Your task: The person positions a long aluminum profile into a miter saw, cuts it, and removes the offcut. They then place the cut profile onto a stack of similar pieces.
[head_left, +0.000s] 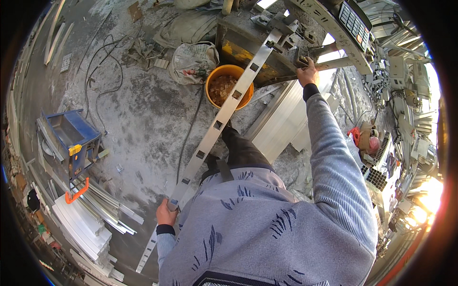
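A long silver metal bar [208, 137] with a row of square cut-outs slants across the view. Its far end lies in a metal fixture [281, 29] on the workbench [243, 52]. My left hand [166, 213] is closed around the bar, low on the left beside my body. A further perforated length [147, 252] shows below that hand. With my arm stretched forward, my right hand [308, 74] is closed at the bench's edge, to the right of the fixture. Its fingers wrap a small dark part that I cannot make out.
An orange bucket [208, 88] of small metal pieces stands under the bar. Wide metal profiles [274, 128] lie right of my legs. A blue cutting machine [74, 128] and stacked strips [81, 224] are at left. A cable [191, 128] crosses the floor; a calculator [355, 26] sits far right.
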{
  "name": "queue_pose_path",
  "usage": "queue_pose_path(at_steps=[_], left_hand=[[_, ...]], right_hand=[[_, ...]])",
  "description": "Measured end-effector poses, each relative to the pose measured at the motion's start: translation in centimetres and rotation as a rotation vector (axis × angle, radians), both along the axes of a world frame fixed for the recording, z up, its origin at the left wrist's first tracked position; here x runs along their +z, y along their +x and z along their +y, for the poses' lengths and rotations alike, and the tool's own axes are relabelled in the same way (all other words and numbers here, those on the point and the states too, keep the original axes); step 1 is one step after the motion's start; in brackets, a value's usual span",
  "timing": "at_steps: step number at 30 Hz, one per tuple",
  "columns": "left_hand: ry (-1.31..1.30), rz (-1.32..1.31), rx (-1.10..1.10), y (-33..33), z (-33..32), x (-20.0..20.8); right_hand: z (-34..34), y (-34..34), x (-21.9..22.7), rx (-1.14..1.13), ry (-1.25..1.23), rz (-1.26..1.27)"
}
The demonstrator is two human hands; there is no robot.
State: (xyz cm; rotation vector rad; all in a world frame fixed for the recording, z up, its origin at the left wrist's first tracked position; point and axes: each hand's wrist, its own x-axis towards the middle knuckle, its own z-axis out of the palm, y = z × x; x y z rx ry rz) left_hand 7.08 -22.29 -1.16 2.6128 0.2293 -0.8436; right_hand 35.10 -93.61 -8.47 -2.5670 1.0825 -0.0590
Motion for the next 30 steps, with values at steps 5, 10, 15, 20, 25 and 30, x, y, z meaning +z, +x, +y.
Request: queue_pose_path(at_steps=[5, 10, 15, 20, 25, 30], left_hand=[[-0.005, 0.014, 0.015, 0.0, 0.0, 0.0], [0.026, 0.024, 0.004, -0.1, 0.1, -0.2], [0.000, 0.005, 0.018, -0.5, 0.3, -0.5], [0.006, -0.008, 0.020, -0.7, 0.5, -0.8], [0.002, -0.005, 0.007, -0.9, 0.7, -1.2], [-0.006, -0.005, 0.014, -1.1, 0.8, -1.4]], right_hand=[[0.2, -0.4, -0.3, 0.037, -0.050, 0.062], [0.5, -0.4, 0.5, 0.082, -0.047, 0.097], [2.2, 0.0, 0.7, 0.061, -0.044, 0.059], [8.0, 1.4, -1.3, -0.023, 0.562, -0.351], [12.8, 5.4, -0.8, -0.271, 1.106, -0.462], [15.2, 7.5, -0.1, -0.274, 1.254, -0.443]])
